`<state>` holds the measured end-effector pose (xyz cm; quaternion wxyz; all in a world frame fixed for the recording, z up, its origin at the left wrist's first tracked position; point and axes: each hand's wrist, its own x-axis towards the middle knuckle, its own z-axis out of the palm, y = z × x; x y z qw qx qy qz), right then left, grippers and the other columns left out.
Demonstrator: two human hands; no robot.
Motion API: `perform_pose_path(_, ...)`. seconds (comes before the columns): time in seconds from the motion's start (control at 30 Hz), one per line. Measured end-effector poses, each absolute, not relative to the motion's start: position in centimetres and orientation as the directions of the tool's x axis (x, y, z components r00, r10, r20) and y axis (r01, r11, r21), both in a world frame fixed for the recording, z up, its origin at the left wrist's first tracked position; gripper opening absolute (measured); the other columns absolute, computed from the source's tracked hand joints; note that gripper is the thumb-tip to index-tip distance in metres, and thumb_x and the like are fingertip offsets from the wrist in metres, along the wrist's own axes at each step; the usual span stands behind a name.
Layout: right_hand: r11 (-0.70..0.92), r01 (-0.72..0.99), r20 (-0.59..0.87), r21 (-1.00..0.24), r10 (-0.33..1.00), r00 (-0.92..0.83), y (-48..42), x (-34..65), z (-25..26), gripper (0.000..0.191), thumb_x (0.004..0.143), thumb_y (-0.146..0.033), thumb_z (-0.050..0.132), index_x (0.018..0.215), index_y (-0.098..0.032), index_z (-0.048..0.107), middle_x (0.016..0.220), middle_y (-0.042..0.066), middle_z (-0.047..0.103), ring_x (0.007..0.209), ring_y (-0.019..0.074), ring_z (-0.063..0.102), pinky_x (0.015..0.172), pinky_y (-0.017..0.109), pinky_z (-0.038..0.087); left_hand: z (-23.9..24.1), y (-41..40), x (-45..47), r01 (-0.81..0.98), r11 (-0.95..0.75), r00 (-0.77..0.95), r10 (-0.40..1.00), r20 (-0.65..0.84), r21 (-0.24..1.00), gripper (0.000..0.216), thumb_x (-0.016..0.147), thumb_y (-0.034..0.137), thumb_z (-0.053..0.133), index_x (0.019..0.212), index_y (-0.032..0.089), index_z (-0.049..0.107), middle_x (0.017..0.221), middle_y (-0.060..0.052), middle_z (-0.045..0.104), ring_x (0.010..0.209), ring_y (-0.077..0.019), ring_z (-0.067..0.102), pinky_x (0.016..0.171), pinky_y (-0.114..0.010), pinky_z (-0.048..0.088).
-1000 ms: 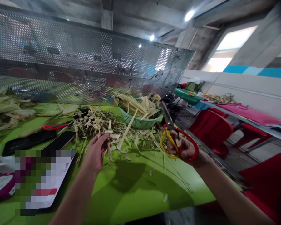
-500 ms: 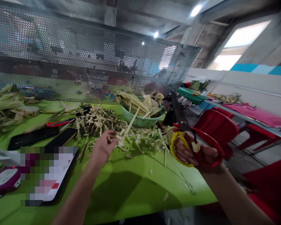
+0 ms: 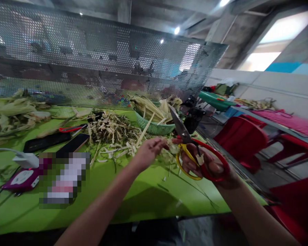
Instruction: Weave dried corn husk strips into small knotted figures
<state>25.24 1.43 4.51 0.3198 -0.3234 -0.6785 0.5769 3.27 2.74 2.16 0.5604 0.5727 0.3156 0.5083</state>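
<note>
My right hand point(image 3: 215, 166) grips a pair of scissors point(image 3: 181, 127) with one yellow and one red handle loop. Their dark blades lie together, pointing up and to the left. A pale scrap sits near the pivot end of the handles. Just left of the scissors, my left hand point(image 3: 149, 153) has its fingers bent together over the husk trimmings; what is in them, if anything, I cannot make out. Behind it lies a heap of cut husk pieces point(image 3: 111, 129). A green basket point(image 3: 154, 128) holds dry corn husks point(image 3: 147, 108).
On the left are more corn husks point(image 3: 10, 112), a red-handled tool point(image 3: 72, 129), dark phones point(image 3: 73, 145), a blurred-out device and a purple box point(image 3: 23, 179) with a white plug. A perforated metal screen point(image 3: 105, 61) stands behind. Red chairs point(image 3: 241, 138) are at right.
My left hand has moved right, from the husk heap towards the scissors. The scissors have shifted slightly left in my right hand. The view has turned a little.
</note>
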Motion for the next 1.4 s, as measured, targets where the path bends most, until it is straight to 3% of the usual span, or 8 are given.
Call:
perform_pose_path(0.17,0.126,0.019,0.096,-0.992,0.839,-0.535,1.9,26.7,4.3,0.081,0.059,-0.066,0.067,0.129,-0.032,0.046,0.082,0.001,0.045,0.056,0.0123,0.040,0.072,0.036,0.042,1.4,3.5,0.1,-0.238,-0.126,0.020,0.991,0.135,0.963,0.028,0.078,0.042,0.058,0.066,0.017,0.063,0.067,0.000,0.055,0.058,-0.0094,0.042,0.060,-0.021,0.039)
perform_pose_path(0.43,-0.046,-0.023,-0.028,-0.999,0.856,-0.517,4.2,24.9,-0.5,0.062,0.068,-0.044,0.069,0.125,-0.031,0.050,0.094,0.004,0.055,0.071,0.0153,0.051,0.066,0.027,0.045,1.6,1.8,-1.0,-0.367,-0.051,0.064,0.995,0.080,0.929,0.025,0.077,0.039,0.061,0.069,0.016,0.064,0.063,0.002,0.049,0.056,-0.0080,0.040,0.061,-0.020,0.040)
perform_pose_path(0.67,-0.187,-0.144,-0.117,-0.972,0.911,-0.394,6.6,25.7,-3.3,0.050,0.075,-0.029,0.068,0.123,-0.028,0.055,0.095,0.004,0.064,0.071,0.0130,0.059,0.069,0.022,0.052,3.2,-2.4,-4.6,-0.264,-0.001,0.121,0.992,0.034,0.964,0.025,0.082,0.037,0.059,0.072,0.015,0.065,0.067,0.000,0.054,0.055,-0.0064,0.038,0.055,-0.018,0.035)
perform_pose_path(0.87,-0.211,-0.215,-0.113,-0.954,0.911,-0.397,6.6,25.7,-3.4,0.055,0.072,-0.024,0.073,0.124,-0.030,0.056,0.093,0.001,0.067,0.067,0.0098,0.061,0.063,0.015,0.053,2.9,-6.5,-9.5,-0.179,-0.005,0.014,1.000,0.008,0.984,0.025,0.082,0.037,0.061,0.072,0.014,0.064,0.069,-0.002,0.055,0.064,-0.0096,0.046,0.054,-0.020,0.035)
perform_pose_path(1.1,-0.223,-0.177,-0.147,-0.959,0.921,-0.362,6.9,26.0,-4.0,0.060,0.069,-0.028,0.076,0.125,-0.033,0.055,0.102,0.002,0.068,0.069,0.0101,0.063,0.068,0.016,0.055,1.5,-12.5,-14.6,-0.146,-0.184,-0.233,0.961,0.147,0.972,0.028,0.086,0.036,0.054,0.066,0.017,0.060,0.063,-0.002,0.053,0.062,-0.0117,0.046,0.060,-0.023,0.041)
perform_pose_path(1.27,-0.186,-0.107,-0.148,-0.977,0.945,-0.290,7.4,26.0,-4.5,0.059,0.068,-0.029,0.074,0.123,-0.036,0.057,0.104,0.003,0.066,0.068,0.0114,0.061,0.063,0.016,0.055,1.6,-14.3,-14.1,0.229,-0.129,-0.260,0.947,0.188,0.965,0.024,0.085,0.037,0.054,0.074,0.019,0.066,0.071,-0.003,0.060,0.066,-0.0140,0.050,0.059,-0.024,0.042)
perform_pose_path(1.33,-0.172,-0.085,-0.141,-0.981,0.947,-0.289,7.4,25.9,-4.5,0.054,0.070,-0.029,0.072,0.122,-0.037,0.058,0.104,0.004,0.065,0.067,0.0115,0.060,0.064,0.016,0.054,1.0,-13.5,-12.4,0.505,-0.091,-0.064,0.988,0.142,0.858,0.021,0.088,0.033,0.051,0.087,0.020,0.068,0.087,-0.005,0.065,0.088,-0.0185,0.056,0.080,-0.030,0.045)
perform_pose_path(1.4,-0.165,-0.077,-0.135,-0.983,0.945,-0.299,7.4,25.8,-4.4,0.052,0.071,-0.029,0.071,0.121,-0.039,0.059,0.103,0.004,0.065,0.067,0.0118,0.059,0.064,0.018,0.054,-0.1,-12.3,-10.2,0.686,-0.169,0.089,0.985,0.149,0.708,0.025,0.090,0.033,0.047,0.104,0.025,0.066,0.112,-0.006,0.064,0.112,-0.0214,0.050,0.099,-0.039,0.037)
